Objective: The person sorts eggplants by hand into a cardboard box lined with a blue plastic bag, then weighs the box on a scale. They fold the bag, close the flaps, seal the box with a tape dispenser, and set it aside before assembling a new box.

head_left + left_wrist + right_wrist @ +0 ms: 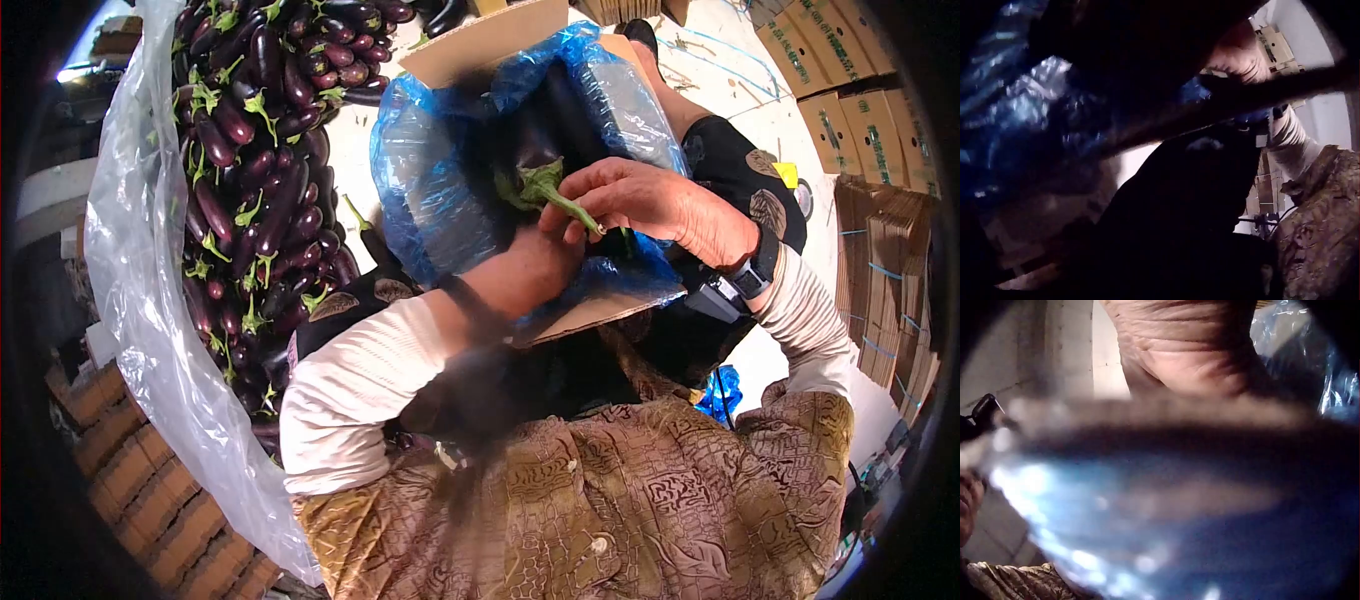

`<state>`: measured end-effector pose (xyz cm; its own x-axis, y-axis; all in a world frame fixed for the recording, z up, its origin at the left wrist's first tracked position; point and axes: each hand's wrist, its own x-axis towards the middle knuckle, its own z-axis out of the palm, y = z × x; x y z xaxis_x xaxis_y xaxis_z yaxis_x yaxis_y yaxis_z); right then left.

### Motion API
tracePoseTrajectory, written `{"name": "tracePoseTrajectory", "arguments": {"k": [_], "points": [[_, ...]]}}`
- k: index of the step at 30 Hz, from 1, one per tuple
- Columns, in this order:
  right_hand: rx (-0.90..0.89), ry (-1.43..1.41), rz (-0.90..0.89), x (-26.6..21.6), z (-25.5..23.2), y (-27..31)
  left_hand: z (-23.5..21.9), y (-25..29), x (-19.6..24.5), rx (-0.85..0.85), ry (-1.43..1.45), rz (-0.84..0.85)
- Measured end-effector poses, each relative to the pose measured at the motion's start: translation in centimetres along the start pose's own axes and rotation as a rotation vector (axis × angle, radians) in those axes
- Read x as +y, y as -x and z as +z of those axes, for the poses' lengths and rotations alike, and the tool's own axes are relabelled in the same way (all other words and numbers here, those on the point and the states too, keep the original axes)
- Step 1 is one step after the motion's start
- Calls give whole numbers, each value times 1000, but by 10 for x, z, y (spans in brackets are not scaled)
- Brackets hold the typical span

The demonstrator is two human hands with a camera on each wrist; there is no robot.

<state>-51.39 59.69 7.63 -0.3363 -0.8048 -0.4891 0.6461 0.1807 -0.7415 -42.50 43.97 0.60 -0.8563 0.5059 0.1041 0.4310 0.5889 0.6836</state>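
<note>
Eggplant (537, 148) lies inside the mouth of a cardboard box (482, 52) lined with blue plastic (418, 175), its stem end turned toward the wearer. Dark skin, deep shadow; I can't make out its far end, nor whether it rests on others beneath.

Right hand (650, 208): thumb and fingers bent in around the green stem (574, 209), pinching it, as I read the head view. Left hand (540, 264): low and shaded beside the stem; I cannot tell whether its fingers grip or only touch. Both wrist views are too dark or blurred to settle it.

Handling, my judgement: moderate weight, most of it in the body, so a lift by the stem alone would let the fruit swing. Stem looks stiff and woody enough for a firm pinch, though a hard twist might snap it. Leafy cap (541, 180) gives some grip; its points may prick. Skin probably smooth and slippery, flesh slightly springy underneath, easily bruised or nicked by a nail.

Best hold, I'd say: one hand pinching the stem close to the cap, the other palm spread beneath the body, pressure light. Loose liner folds near the fingers could snag.

Left of the box, a heap of eggplants (265, 190) beside clear plastic sheeting (135, 250).
</note>
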Motion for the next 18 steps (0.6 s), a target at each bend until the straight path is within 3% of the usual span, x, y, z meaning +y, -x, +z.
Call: {"name": "tracePoseTrajectory", "arguments": {"k": [2, 3, 5, 6, 8, 9, 11, 15, 17, 18], "points": [[-17, -4, -1, -1, 0, -1, -25, 3, 5, -533, -239, -224], [-36, -6, 8, 2, -1, -3, -26, -1, 1, -527, -243, -224], [-63, 11, 2, 2, -2, -1, -28, -13, -8, -403, 582, -394], [-63, 16, 2, 0, -1, 1, -32, -9, -7, -399, 582, -392], [-99, 24, -18, -4, -1, 5, -42, 2, -6, -704, 259, -86], [-96, 45, -15, -2, -1, 3, -37, 5, -11, -701, 254, -85], [-90, 38, -30, -3, 1, 3, -20, 16, -26, -323, 121, 151], [-100, 25, -12, -1, 5, 1, -19, 10, -3, -299, 79, 84], [-96, 8, -17, 1, 4, 2, -24, 12, 4, -526, 191, -260], [-90, -8, -26, 2, 2, 2, -15, 17, 3, -523, 190, -259]]}}
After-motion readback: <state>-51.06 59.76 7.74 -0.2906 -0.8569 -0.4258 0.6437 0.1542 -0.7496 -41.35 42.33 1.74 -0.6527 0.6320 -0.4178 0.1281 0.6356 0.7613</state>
